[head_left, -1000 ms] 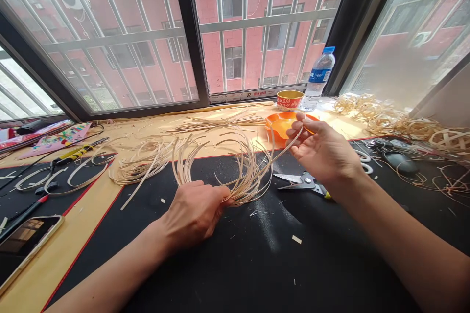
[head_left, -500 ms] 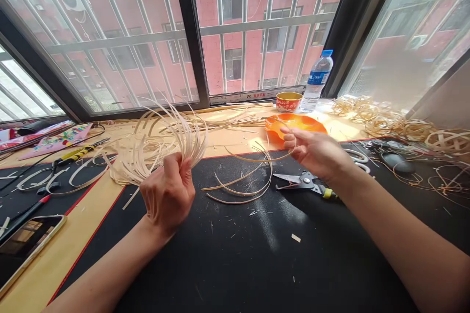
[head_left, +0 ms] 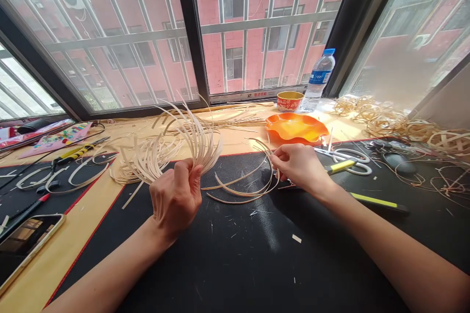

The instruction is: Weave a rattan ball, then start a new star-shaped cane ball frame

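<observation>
My left hand (head_left: 176, 198) is closed in a fist round a bundle of thin, pale bamboo strips (head_left: 200, 139), whose free ends fan upward and to the left. To its right, a few curved bamboo strips (head_left: 240, 191) lie on the black mat (head_left: 242, 264). My right hand (head_left: 303, 168) pinches at the right-hand side of these curved strips with thumb and fingers; how many it grips is hidden. Beneath that hand and forearm lie yellow-handled shears (head_left: 380, 202), their blades mostly covered.
White-handled scissors (head_left: 362, 168) lie right of my right hand. Behind stand an orange wavy dish (head_left: 282, 129), a red bowl (head_left: 290, 102) and a water bottle (head_left: 318, 80) by the window. Coiled strips (head_left: 422, 129) are at right; a phone (head_left: 25, 249) and yellow-handled pliers (head_left: 73, 155) are at left.
My right hand has come down and slightly left, from above the shears by the dish to the curved strips on the mat. My left hand has shifted a little right with its bundle.
</observation>
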A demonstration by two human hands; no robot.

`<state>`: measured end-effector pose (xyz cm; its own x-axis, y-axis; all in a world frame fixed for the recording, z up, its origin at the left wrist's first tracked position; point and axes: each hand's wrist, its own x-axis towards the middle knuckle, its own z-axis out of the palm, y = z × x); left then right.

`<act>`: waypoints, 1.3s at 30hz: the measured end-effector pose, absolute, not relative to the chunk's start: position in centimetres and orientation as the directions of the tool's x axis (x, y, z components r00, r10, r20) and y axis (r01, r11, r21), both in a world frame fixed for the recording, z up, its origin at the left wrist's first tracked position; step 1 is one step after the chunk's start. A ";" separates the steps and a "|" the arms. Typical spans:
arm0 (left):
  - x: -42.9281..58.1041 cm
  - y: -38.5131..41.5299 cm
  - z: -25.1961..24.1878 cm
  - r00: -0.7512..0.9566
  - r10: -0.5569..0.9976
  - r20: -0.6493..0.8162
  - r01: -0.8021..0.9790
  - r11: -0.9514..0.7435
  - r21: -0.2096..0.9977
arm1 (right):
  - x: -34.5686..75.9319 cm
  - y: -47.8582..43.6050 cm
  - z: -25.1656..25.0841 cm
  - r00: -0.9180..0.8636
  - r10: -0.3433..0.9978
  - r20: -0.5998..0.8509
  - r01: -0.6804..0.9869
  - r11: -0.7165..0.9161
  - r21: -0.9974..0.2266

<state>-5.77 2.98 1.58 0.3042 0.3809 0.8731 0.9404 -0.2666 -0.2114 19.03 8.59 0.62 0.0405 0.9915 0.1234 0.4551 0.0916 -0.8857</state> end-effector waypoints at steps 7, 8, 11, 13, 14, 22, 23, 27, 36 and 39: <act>-5.7 2.8 1.3 0.282 0.404 0.870 0.899 -0.427 -0.093 | 18.6 8.4 1.0 0.077 0.952 0.297 0.594 0.196 -0.781; -5.6 2.6 1.3 0.296 0.433 0.851 0.869 -0.491 -0.053 | 18.5 8.3 1.2 0.050 0.961 0.272 0.473 0.217 -0.854; -5.2 2.0 1.4 0.349 0.511 0.785 0.769 -0.635 0.072 | 17.9 7.6 1.9 -0.183 0.973 0.139 -0.036 0.135 -0.990; -5.0 1.8 1.4 0.372 0.551 0.747 0.701 -0.694 0.164 | 17.5 6.9 2.3 -0.300 0.944 0.139 -0.199 0.080 -0.977; -4.9 1.7 1.4 0.372 0.577 0.727 0.668 -0.711 0.222 | 17.3 6.6 2.3 -0.330 0.932 0.146 -0.232 0.070 -0.970; -4.7 2.1 0.8 0.384 0.824 0.417 0.332 -0.544 0.770 | 16.7 5.7 2.4 -0.511 0.851 0.120 -0.523 -0.197 -0.830; -4.7 2.1 0.8 0.387 0.832 0.397 0.322 -0.526 0.788 | 16.6 5.6 2.5 -0.493 0.860 0.131 -0.534 -0.180 -0.826; -4.6 2.1 1.0 0.417 0.827 0.377 0.342 -0.527 0.778 | 16.0 5.3 2.4 -0.425 0.895 0.136 -0.546 -0.135 -0.827; -4.4 2.2 1.1 0.440 0.826 0.352 0.446 -0.541 0.713 | 15.9 5.3 2.2 -0.336 0.942 0.008 -0.504 -0.173 -0.846; -4.4 2.2 1.0 0.453 0.820 0.350 0.451 -0.549 0.703 | 15.9 5.3 2.3 -0.314 0.949 -0.031 -0.523 -0.200 -0.828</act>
<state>-4.43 2.23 0.97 0.4529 0.8199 0.3502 0.4510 -0.5495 0.7033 15.87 5.34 2.32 -0.3144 0.9488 -0.0306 -0.5233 -0.2001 -0.8283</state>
